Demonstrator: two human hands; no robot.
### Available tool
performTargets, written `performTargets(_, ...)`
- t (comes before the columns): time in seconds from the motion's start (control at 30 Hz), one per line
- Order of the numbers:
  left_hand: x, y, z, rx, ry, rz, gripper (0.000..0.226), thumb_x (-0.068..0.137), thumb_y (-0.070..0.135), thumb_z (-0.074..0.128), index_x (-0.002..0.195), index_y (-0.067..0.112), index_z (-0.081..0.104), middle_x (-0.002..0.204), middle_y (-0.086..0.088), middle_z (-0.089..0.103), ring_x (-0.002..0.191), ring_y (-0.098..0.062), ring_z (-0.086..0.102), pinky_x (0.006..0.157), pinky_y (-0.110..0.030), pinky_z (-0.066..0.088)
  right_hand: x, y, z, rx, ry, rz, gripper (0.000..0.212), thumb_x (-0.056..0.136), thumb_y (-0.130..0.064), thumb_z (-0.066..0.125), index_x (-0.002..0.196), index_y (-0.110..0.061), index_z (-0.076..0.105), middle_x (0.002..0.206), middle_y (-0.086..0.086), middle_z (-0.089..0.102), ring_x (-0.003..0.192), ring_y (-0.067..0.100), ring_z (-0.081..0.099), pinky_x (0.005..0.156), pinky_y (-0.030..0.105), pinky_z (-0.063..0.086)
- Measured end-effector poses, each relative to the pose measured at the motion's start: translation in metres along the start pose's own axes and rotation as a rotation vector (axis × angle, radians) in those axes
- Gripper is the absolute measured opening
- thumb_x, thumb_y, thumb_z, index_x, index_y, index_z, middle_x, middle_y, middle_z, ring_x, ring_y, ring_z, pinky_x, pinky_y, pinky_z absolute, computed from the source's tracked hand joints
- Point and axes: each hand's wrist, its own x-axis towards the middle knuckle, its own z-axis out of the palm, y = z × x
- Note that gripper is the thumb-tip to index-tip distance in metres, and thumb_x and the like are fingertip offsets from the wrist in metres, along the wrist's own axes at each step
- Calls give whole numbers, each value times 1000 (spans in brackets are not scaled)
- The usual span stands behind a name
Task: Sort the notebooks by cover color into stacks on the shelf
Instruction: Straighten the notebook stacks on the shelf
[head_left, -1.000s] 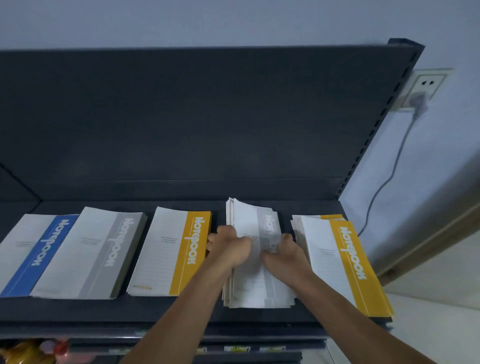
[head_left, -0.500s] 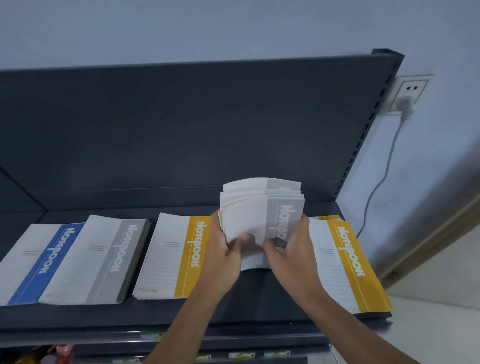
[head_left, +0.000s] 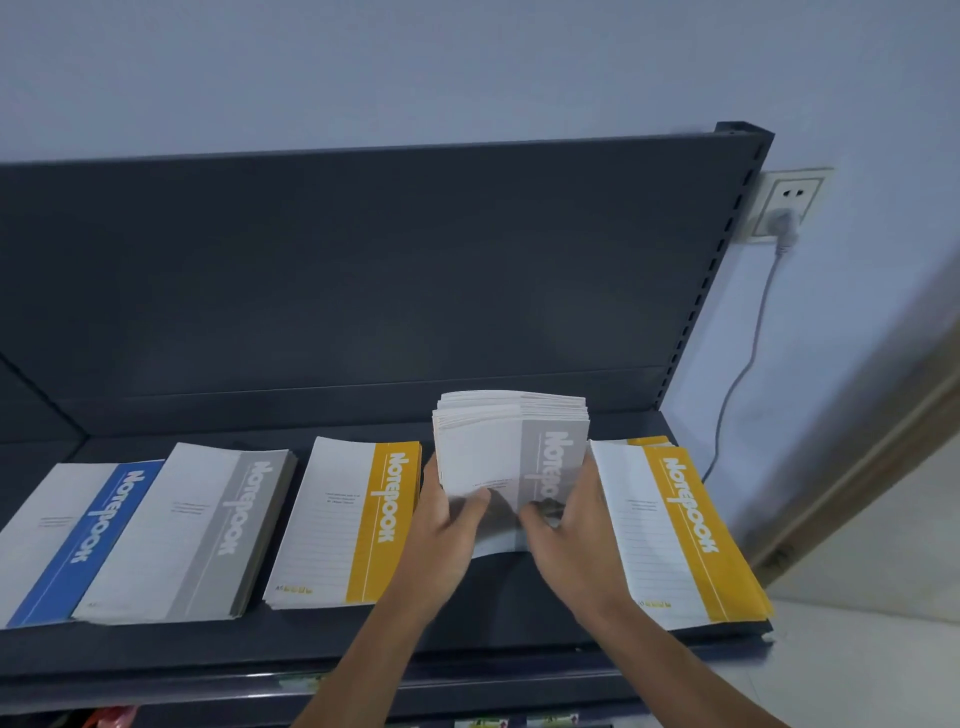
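Note:
Both hands hold a thick bundle of grey-banded notebooks tilted up off the dark shelf. My left hand grips its left edge, thumb on the cover. My right hand grips its right edge. On the shelf lie, from left to right, a blue-banded notebook, a grey-banded stack, a yellow-banded stack and, right of my hands, another yellow-banded stack.
The shelf's dark back panel rises behind the stacks. A wall socket with a plug and a hanging cable is on the wall to the right. A lower shelf edge runs below.
The grey-banded bundle lay flat on the shelf under both hands a second ago; it has since been lifted and tilted upright. The shelf spot beneath it is bare.

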Motion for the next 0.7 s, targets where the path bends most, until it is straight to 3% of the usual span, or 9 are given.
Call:
performTargets(0.17, 1, 1, 5, 87, 30, -5, 46, 101, 33, 56, 140, 39, 32, 129, 22, 53, 119, 5, 52, 102, -23, 46, -3, 6, 4, -46, 45, 12, 47, 92, -16, 68, 125, -35, 40, 106, -36, 52, 105, -20, 51, 70, -1, 44)
performTargets(0.3, 9, 4, 6, 338, 152, 34, 40, 98, 36, 60, 133, 27, 43, 127, 10, 45, 113, -7, 49, 91, -25, 42, 10, 12, -4, -174, 20, 83, 37, 100, -22, 57, 135, -31, 46, 119, -11, 56, 105, 9, 58, 77, 16, 48)
performTargets(0.47, 19, 4, 14, 574, 201, -152, 45, 97, 45, 59, 128, 14, 50, 113, 2, 55, 92, -13, 54, 71, -23, 40, 32, 11, -7, -368, -53, 171, 14, 92, -20, 58, 105, -22, 64, 97, -4, 67, 80, 13, 63, 67, 34, 56)
performTargets(0.6, 30, -7, 14, 705, 176, -218, 41, 96, 49, 60, 119, 15, 58, 89, 9, 56, 75, -9, 52, 53, -18, 35, 41, 18, -2, -481, -132, 280, 7, 88, -22, 63, 87, -16, 59, 81, -5, 63, 69, 11, 60, 51, 24, 43)
performTargets(0.7, 34, -14, 16, 761, 194, -225, 41, 95, 50, 60, 116, 15, 58, 86, 10, 54, 71, -8, 51, 49, -17, 33, 43, 26, 8, -518, -163, 279, 13, 90, -25, 65, 92, -17, 55, 78, -11, 52, 63, 6, 53, 46, 17, 37)
